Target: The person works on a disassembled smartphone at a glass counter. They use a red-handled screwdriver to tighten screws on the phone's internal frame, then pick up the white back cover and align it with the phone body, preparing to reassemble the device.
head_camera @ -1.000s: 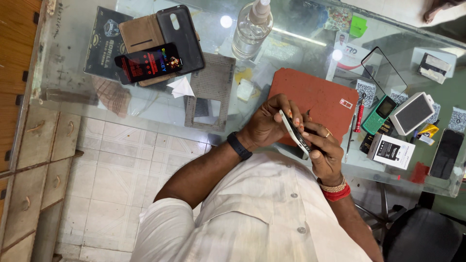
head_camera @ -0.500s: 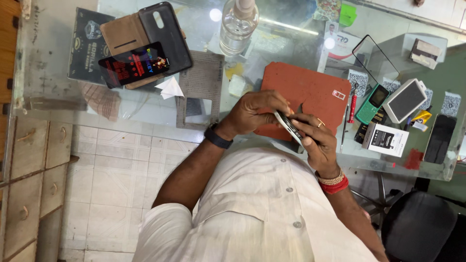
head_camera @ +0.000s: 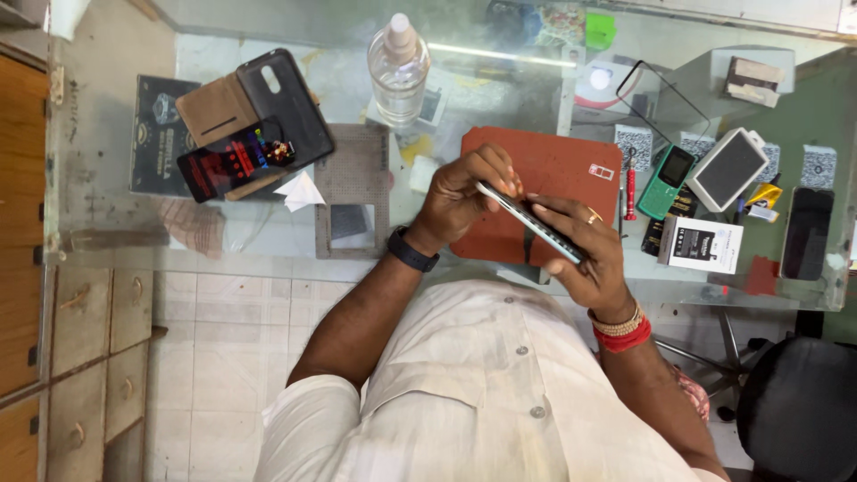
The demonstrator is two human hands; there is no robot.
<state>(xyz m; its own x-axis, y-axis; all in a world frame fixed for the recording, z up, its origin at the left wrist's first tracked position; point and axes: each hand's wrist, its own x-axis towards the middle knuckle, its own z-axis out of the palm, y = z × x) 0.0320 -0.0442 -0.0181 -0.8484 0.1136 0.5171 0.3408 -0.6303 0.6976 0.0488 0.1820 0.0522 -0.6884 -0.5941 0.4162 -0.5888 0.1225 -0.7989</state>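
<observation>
Both my hands hold a slim smartphone (head_camera: 533,225) edge-on above a red work mat (head_camera: 558,161) on a glass table (head_camera: 116,98). My left hand (head_camera: 460,198), with a black watch on the wrist, grips the phone's upper end, fingertips on its edge. Gripping the lower end from underneath is my right hand (head_camera: 585,254), which wears a ring and red and gold bangles. The phone is tilted, and its screen side cannot be seen.
A clear bottle (head_camera: 399,67) stands at the back. To the left lie a black phone case (head_camera: 290,103), a lit phone (head_camera: 230,163) and a grey perforated mat (head_camera: 353,174). A red screwdriver (head_camera: 629,192), green keypad phone (head_camera: 671,177), small box (head_camera: 701,244) and black phone (head_camera: 808,232) lie right.
Both hands keep hold of the phone over the red mat. My left fingers have slid along its upper edge. The view has shifted slightly.
</observation>
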